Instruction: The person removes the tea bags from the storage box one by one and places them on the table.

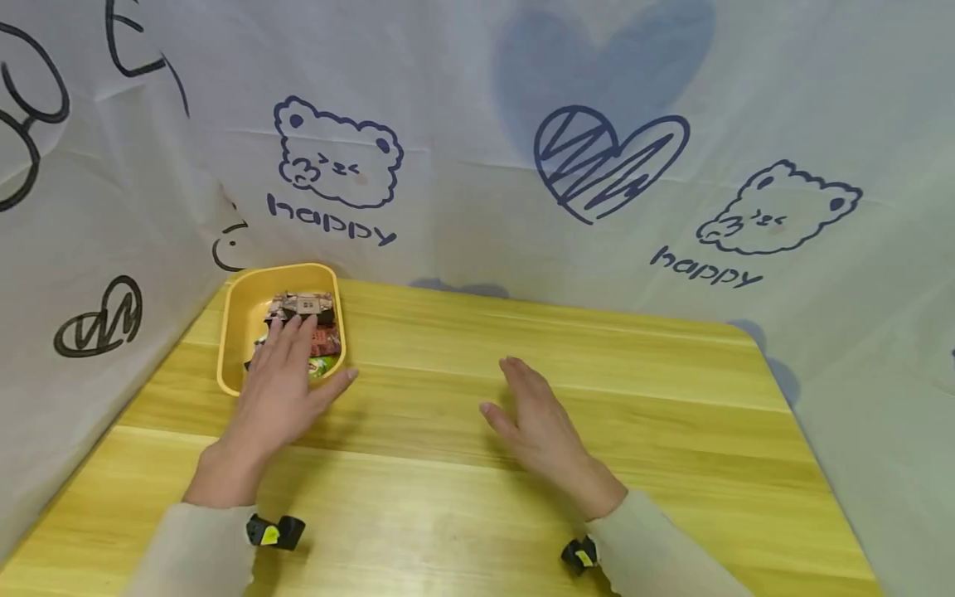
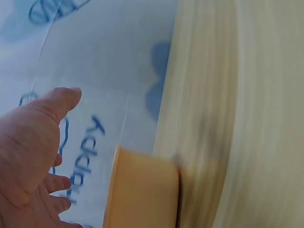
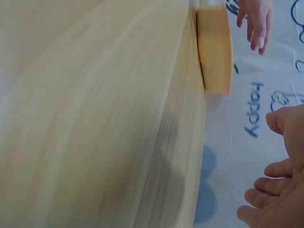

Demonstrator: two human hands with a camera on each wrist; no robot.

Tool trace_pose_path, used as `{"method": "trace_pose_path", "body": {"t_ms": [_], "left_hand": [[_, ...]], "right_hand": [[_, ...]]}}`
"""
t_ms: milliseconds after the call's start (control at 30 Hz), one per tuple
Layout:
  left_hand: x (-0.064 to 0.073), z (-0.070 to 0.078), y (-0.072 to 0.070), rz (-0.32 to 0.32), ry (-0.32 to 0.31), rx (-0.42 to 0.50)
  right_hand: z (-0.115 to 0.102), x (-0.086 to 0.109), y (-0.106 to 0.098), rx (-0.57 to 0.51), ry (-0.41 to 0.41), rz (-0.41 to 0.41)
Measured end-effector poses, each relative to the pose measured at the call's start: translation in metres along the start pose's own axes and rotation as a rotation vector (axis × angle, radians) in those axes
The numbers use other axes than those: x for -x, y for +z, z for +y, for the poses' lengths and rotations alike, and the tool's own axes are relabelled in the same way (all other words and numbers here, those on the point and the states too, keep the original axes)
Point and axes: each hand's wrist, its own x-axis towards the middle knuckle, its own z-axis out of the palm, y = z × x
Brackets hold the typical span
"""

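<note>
Below the outstretched, empty fingers (image 1: 302, 345) of the left hand (image 1: 276, 400), small packets (image 1: 327, 341) in a yellow basket (image 1: 236, 332)

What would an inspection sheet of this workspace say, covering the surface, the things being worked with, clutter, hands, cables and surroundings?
Surface: table with yellowish wood grain.
Job's things: yellow basket at the table's far left corner, holding several wrapped packets; their exact number is hidden.
Clutter: nothing seen.
Left hand: raised over the basket, fingers extended, gripping nothing.
Right hand: above the table, right of the basket, open and holding nothing.
Cables: nothing seen; a small black device shows at each wrist.
Surroundings: pale backdrop behind and at both sides, with bear drawings, hearts and the word "happy".
</note>
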Motion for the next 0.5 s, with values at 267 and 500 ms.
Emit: {"method": "trace_pose_path", "body": {"t_ms": [267,500], "left_hand": [[-0.017,-0.041,-0.007,0.018,-0.095,0.006],[-0.019,-0.075,-0.006,-0.014,-0.174,-0.041]], "right_hand": [[-0.024,-0.019,0.024,-0.049,-0.040,-0.087],[-0.037,-0.029,0.043,-0.129,-0.001,-0.153]]}}
